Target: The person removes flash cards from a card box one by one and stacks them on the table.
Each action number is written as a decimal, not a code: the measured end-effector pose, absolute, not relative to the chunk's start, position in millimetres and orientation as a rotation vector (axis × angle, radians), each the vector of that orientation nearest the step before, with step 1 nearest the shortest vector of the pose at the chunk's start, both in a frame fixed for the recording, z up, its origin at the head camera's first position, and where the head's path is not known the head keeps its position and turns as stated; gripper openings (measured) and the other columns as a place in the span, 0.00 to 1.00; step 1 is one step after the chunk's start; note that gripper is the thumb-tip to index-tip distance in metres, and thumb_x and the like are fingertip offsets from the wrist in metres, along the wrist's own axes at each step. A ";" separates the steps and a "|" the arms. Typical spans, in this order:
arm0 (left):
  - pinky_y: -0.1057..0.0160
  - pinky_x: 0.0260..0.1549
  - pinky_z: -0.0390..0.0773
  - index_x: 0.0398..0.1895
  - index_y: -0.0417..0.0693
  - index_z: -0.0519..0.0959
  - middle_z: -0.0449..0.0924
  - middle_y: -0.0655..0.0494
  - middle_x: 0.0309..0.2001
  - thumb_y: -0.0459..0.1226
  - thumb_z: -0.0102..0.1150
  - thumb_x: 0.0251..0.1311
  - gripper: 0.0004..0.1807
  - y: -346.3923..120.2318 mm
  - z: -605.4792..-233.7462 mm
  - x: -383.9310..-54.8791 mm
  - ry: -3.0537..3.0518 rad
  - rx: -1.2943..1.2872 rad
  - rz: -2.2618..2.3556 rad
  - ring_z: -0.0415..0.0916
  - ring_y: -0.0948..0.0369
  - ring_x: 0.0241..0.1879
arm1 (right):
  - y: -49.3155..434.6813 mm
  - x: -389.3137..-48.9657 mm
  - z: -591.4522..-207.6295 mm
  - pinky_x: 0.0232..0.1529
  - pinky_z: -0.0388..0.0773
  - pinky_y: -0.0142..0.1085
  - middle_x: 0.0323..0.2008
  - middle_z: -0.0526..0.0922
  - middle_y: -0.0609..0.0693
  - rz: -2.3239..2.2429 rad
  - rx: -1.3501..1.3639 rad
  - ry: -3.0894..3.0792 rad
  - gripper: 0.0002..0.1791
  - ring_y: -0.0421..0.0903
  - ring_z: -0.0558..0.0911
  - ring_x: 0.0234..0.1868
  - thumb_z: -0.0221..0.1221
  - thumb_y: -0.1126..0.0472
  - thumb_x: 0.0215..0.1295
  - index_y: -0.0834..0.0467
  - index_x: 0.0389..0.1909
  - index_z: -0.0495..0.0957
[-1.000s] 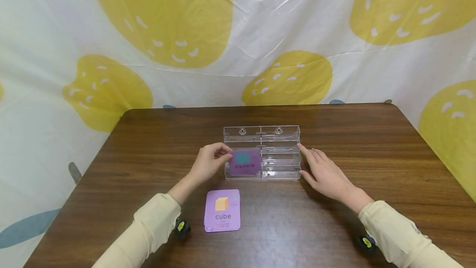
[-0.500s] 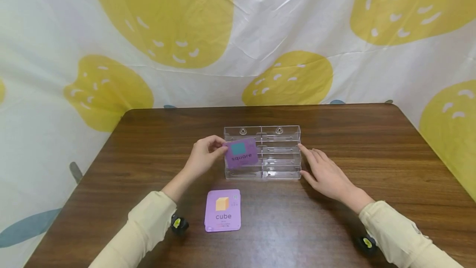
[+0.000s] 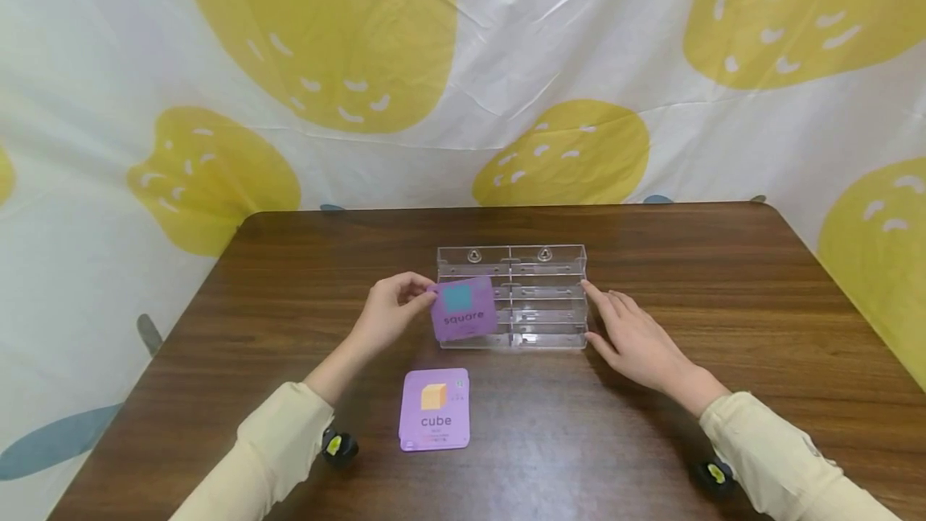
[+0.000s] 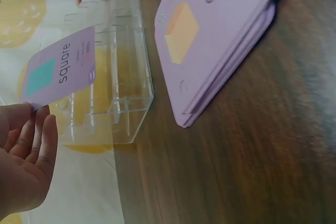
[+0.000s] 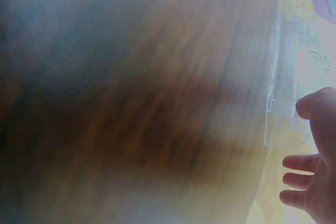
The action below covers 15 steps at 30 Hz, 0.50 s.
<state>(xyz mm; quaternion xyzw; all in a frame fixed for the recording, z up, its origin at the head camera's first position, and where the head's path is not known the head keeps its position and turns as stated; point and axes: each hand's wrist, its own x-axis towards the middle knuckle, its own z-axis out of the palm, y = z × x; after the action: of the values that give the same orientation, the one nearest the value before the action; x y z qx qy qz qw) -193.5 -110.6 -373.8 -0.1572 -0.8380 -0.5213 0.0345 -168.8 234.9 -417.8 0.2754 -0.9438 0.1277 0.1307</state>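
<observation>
My left hand (image 3: 391, 308) pinches a purple card (image 3: 465, 310) by its left edge, between thumb and fingers. The card reads "square" under a teal square, and it tilts in front of the left column of a clear tiered card holder (image 3: 547, 304). In the left wrist view, the held card (image 4: 65, 69) appears apart from the holder's tiers. My right hand (image 3: 637, 340) touches the holder's right side with its fingertips and thumb, its fingers fairly straight. A stack of purple cards (image 3: 435, 410), topped by one with an orange cube, lies in front of the holder.
The brown wooden table (image 3: 289, 264) carries the holder and the stack. Behind it hangs a white cloth (image 3: 405, 167) printed with yellow fruit. A black wrist device (image 3: 338, 449) sits at each sleeve cuff.
My left hand has drawn the square card leftward from the holder's left column; the card rose and tilted, then dipped slightly. The right hand stays at the holder's side.
</observation>
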 end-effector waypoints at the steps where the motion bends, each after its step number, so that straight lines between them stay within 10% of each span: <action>1: 0.64 0.24 0.77 0.36 0.33 0.78 0.80 0.43 0.29 0.30 0.57 0.56 0.07 -111.8 -374.6 -192.4 -2.586 -0.471 -1.607 0.76 0.51 0.27 | 234.8 -168.9 -417.8 0.55 0.65 0.52 0.51 0.71 0.66 0.370 0.801 -2.743 0.40 0.62 0.68 0.54 0.58 0.58 0.59 0.63 0.67 0.48; 15: 0.58 0.29 0.80 0.39 0.30 0.76 0.80 0.43 0.31 0.29 0.55 0.57 0.09 -124.4 -378.9 -173.0 -2.618 -0.339 -1.821 0.77 0.56 0.29 | 234.4 -168.9 -418.0 0.53 0.67 0.51 0.49 0.72 0.66 0.374 0.801 -2.743 0.40 0.60 0.69 0.52 0.58 0.59 0.59 0.65 0.67 0.49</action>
<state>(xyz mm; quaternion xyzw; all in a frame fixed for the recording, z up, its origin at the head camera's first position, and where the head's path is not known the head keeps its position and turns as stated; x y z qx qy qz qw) -173.0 -124.4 -378.9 -0.1056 -0.8159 -0.5675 -0.0327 -168.9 234.4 -418.0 0.2757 -0.9438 0.1288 0.1293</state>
